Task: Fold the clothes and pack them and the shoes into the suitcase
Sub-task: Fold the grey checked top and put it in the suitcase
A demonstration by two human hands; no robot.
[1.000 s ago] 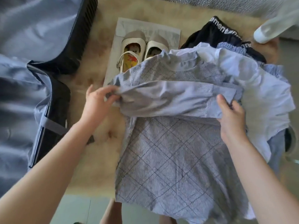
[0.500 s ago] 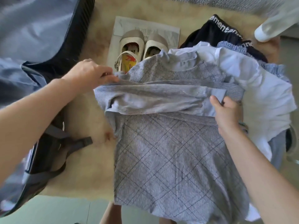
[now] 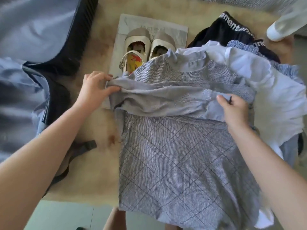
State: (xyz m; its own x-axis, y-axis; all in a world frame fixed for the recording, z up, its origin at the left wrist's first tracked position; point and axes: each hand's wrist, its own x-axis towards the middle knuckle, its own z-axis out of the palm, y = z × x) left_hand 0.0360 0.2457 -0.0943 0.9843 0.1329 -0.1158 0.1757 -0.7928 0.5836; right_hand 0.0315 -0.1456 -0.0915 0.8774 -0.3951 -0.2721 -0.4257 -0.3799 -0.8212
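1. Two hands are on the cloth. My left hand (image 3: 94, 90) pinches the near-left end of the sleeve (image 3: 166, 100), and my right hand (image 3: 235, 110) has thumb and fingers curled on its cuff end.
2. That sleeve lies folded across the chest of the grey checked shirt (image 3: 182, 155), which is spread flat on the fleecy beige mat (image 3: 86, 180) with its hem hanging over the near edge.
3. I judge the shirt light, limp and quick to crease. It is best held at seams, cuff and shoulder corners, since a pinch in mid-panel would only bunch it.
4. Its collar overlaps the shoes (image 3: 142, 45), which stand on a paper sheet (image 3: 166, 27), so a fold upward could drag them.
5. At right it touches a loose white garment (image 3: 274, 90), with a black garment (image 3: 221, 29) behind, leaving little room there.
6. Bare mat shows at left, between the shirt and the open suitcase (image 3: 41, 30), which looks the easier side to work and carry toward.
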